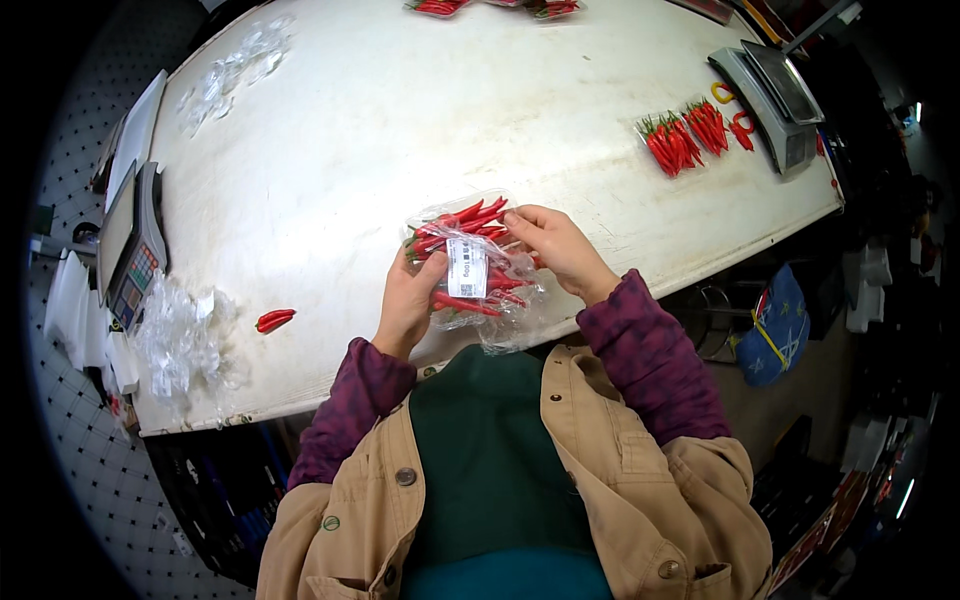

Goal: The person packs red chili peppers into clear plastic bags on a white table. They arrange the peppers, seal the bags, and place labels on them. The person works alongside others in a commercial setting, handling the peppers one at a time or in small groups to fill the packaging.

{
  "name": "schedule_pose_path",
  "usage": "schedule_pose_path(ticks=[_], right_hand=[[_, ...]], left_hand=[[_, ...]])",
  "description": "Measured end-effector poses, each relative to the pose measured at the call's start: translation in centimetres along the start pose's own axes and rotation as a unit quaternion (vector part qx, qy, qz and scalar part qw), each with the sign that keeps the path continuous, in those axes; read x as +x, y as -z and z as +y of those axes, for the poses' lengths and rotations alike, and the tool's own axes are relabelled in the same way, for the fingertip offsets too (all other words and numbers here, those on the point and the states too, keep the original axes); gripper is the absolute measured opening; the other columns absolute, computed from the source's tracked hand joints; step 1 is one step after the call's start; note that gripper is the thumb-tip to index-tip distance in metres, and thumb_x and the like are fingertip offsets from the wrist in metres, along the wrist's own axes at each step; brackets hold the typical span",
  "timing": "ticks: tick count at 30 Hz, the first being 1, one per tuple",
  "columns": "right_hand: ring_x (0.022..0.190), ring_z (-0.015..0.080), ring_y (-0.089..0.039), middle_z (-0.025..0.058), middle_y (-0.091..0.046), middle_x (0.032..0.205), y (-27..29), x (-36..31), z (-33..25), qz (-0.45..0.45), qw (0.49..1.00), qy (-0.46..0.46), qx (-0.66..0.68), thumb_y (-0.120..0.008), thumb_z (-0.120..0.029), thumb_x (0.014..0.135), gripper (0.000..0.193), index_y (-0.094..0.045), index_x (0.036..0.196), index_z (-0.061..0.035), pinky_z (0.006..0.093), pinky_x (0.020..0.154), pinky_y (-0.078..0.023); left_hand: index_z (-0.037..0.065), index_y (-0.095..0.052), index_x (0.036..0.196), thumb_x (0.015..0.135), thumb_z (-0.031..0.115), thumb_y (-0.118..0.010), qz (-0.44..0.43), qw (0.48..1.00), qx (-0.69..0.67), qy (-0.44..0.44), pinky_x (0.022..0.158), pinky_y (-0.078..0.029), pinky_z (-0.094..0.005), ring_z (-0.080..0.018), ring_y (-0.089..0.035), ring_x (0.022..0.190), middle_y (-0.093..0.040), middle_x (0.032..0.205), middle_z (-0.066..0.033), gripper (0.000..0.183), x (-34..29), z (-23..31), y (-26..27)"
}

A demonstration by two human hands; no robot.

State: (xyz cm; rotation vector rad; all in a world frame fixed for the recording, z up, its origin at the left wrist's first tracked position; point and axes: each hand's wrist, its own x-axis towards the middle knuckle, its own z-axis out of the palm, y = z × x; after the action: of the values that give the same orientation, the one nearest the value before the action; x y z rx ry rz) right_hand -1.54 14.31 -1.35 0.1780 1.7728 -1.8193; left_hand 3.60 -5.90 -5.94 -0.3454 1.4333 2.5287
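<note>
Here the pack of red chillies [467,266] is held above the near edge of the table [340,200], clasped by the left hand [408,300], thumb pressed on top, other fingers hidden. Its upper right corner seems pinched by the right hand [560,250], fingertips close together. Should the loose film [518,305] be tugged too hard, it could be torn, chillies spilled.

The worktop [350,130] has a smooth, low-sheen finish, scuffed in places. At its front edge I see glossy, crinkled clear plastic wrap [515,318] and a smooth, paper-like label [467,268] over shiny-skinned chillies [462,217]. Crumpled glossy film [180,340] lies on its left side; a metal-looking scale pan [780,82] gleams on its right. Just before it, a matt cloth jacket [620,470].
</note>
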Motion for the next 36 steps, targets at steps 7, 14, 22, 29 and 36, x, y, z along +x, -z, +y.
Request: schedule_pose_path(ticks=[7,14,22,29,36], right_hand=[[0.073,0.0054,-0.053,0.0014,-0.061,0.089,0.5,1.0,2.8,0.007,0.999,0.019,0.046,-0.048,-0.015,0.094,0.022,-0.058,0.105,-0.0005,0.0198,0.061,-0.043],[0.077,0.0063,-0.051,0.0018,-0.060,0.090,0.5,0.9,3.5,-0.013,0.997,0.046,0.064,-0.049,-0.013,0.092,0.021,-0.059,0.104,0.0012,0.0210,0.068,-0.042],[0.074,0.0102,-0.058,0.0048,-0.062,0.088,2.3,0.6,4.4,-0.016,0.994,0.001,0.109,-0.045,-0.011,0.093,0.021,-0.058,0.105,0.0014,0.0239,0.068,-0.047],[0.083,0.0138,-0.063,0.0103,-0.064,0.094,3.9,0.3,4.8,0.003,0.984,0.013,0.180,-0.043,-0.010,0.095,0.022,-0.056,0.105,0.0047,0.0264,0.077,-0.052],[0.084,0.0132,-0.061,0.0111,-0.062,0.100,4.6,0.5,4.9,0.040,0.975,0.049,0.211,-0.043,-0.010,0.095,0.022,-0.055,0.106,0.0047,0.0267,0.077,-0.052]], left_hand=[[0.006,-0.041,0.133,0.089,0.015,-0.057,0.009,0.959,0.265,-0.101,0.084,-0.048,-0.0306,-0.0180,-0.053,0.106,-0.049,0.124,-0.0170,0.048,2.1,1.4,0.9],[0.005,-0.056,0.102,0.085,0.002,-0.049,-0.185,0.894,0.407,0.026,0.089,-0.044,-0.0307,-0.0181,-0.051,0.111,-0.047,0.131,-0.0098,0.018,4.3,6.4,-2.0],[0.007,-0.053,0.084,0.084,0.003,-0.059,-0.186,0.951,0.232,-0.078,0.099,-0.037,-0.0377,-0.0250,-0.050,0.116,-0.060,0.113,-0.0138,0.007,3.9,5.6,1.0],[0.007,-0.050,0.094,0.090,0.005,-0.053,-0.111,0.985,0.076,-0.105,0.094,-0.041,-0.0372,-0.0232,-0.055,0.107,-0.063,0.104,-0.0143,0.006,3.0,3.8,4.7],[0.010,-0.048,0.095,0.093,0.010,-0.049,-0.045,0.993,-0.110,-0.021,0.076,-0.049,-0.0348,-0.0207,-0.060,0.088,-0.061,0.104,-0.0158,0.003,1.9,2.9,3.5]])
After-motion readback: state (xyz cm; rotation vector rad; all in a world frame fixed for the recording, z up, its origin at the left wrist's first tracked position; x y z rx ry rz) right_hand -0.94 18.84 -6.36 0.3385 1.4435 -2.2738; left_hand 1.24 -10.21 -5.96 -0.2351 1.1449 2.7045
